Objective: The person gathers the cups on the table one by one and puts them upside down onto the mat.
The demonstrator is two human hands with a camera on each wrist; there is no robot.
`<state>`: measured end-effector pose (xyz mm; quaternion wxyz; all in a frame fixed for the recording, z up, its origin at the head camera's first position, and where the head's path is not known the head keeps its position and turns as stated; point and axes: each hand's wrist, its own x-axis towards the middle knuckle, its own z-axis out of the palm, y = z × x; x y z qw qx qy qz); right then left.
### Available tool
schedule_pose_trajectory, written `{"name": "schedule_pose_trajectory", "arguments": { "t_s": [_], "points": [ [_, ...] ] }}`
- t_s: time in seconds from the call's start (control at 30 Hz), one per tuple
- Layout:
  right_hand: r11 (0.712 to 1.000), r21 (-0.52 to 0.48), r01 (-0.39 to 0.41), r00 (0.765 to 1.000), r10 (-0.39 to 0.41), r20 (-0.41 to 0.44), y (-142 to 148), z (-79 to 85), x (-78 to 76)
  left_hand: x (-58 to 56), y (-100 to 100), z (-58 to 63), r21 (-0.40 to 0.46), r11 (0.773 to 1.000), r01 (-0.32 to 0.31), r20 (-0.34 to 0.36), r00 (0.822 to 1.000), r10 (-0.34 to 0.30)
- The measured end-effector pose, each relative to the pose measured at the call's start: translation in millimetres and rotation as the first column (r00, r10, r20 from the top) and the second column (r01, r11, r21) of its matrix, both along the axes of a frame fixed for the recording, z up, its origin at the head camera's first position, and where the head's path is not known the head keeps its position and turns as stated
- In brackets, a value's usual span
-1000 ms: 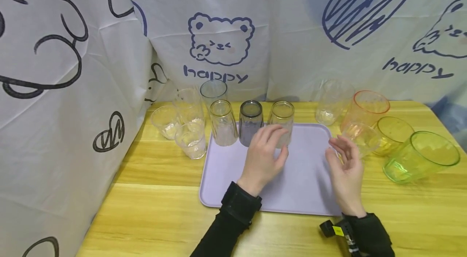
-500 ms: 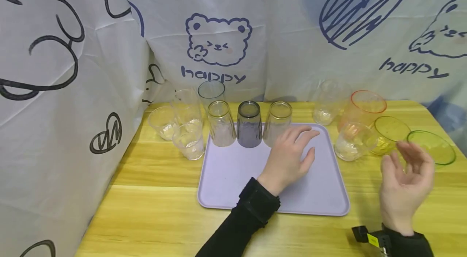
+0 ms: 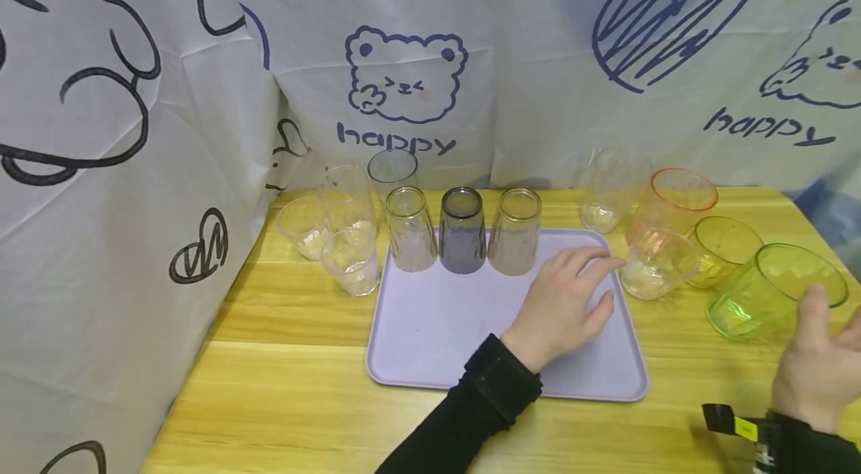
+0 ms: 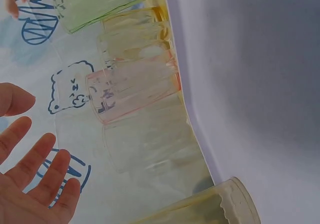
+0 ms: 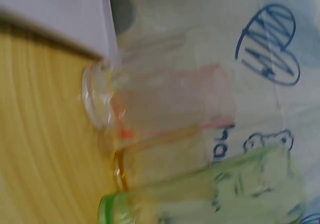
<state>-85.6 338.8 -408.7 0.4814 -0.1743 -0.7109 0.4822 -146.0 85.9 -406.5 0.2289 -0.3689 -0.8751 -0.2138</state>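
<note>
My left hand (image 3: pixel 565 302) hovers over the right part of a lilac tray (image 3: pixel 430 339), fingers loosely bent with nothing in them. In the left wrist view its fingers (image 4: pixel 47 149) are spread apart. At the tray's back edge three glasses stand upside down in a row: a brownish one (image 3: pixel 412 235), a dark grey one (image 3: pixel 462 235) and another brownish one (image 3: pixel 514 235). My right hand (image 3: pixel 817 369) is at the far right, partly cut off by the frame, holding nothing visible. Its thumb overlaps the rim of a green glass (image 3: pixel 747 302) in the head view.
Right of the tray stand a small clear tumbler (image 3: pixel 652 272), a pink-orange glass (image 3: pixel 673 197), a yellow glass (image 3: pixel 723 250) and a tall clear glass (image 3: pixel 605 194). Several clear glasses (image 3: pixel 353 265) cluster at the left. A printed white cloth (image 3: pixel 525 108) hangs behind the wooden table (image 3: pixel 282 384).
My right hand has moved from the tray's right edge far to the right, past the green glass. The left hand has drifted right, away from the upside-down glasses, which stay put.
</note>
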Motion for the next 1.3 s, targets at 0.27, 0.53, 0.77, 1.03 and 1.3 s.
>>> {"name": "schedule_pose_trajectory", "arguments": {
  "t_s": [0.27, 0.53, 0.77, 1.03, 1.3],
  "points": [
    [0.959, -0.281, -0.031, 0.992, 0.064, 0.110, 13, -19.2, -8.8, 1.8, 1, -2.6, -0.007, 1.000, -0.003, 0.025, 1.000, 0.003],
    [0.965, -0.244, -0.093, 0.981, 0.131, 0.142, 17, -29.6, -11.0, 3.3, 2, -4.9, 0.006, 1.000, 0.012, 0.033, 0.999, -0.012],
    [0.907, -0.370, -0.202, 0.978, 0.207, -0.026, 9, -23.8, -10.8, 3.8, 1, -6.4, 0.009, 1.000, 0.019, 0.042, 0.999, -0.019],
    [0.889, -0.415, -0.190, 0.972, 0.231, 0.049, 2, -25.9, -13.2, 5.5, 2, -8.6, 0.003, 0.999, 0.034, 0.056, 0.998, -0.034],
    [0.931, -0.361, -0.053, 0.960, 0.147, 0.240, 2, -33.5, -21.9, 5.4, 3, -9.8, -0.016, 0.999, 0.032, 0.068, 0.997, -0.031]
  ]
}}
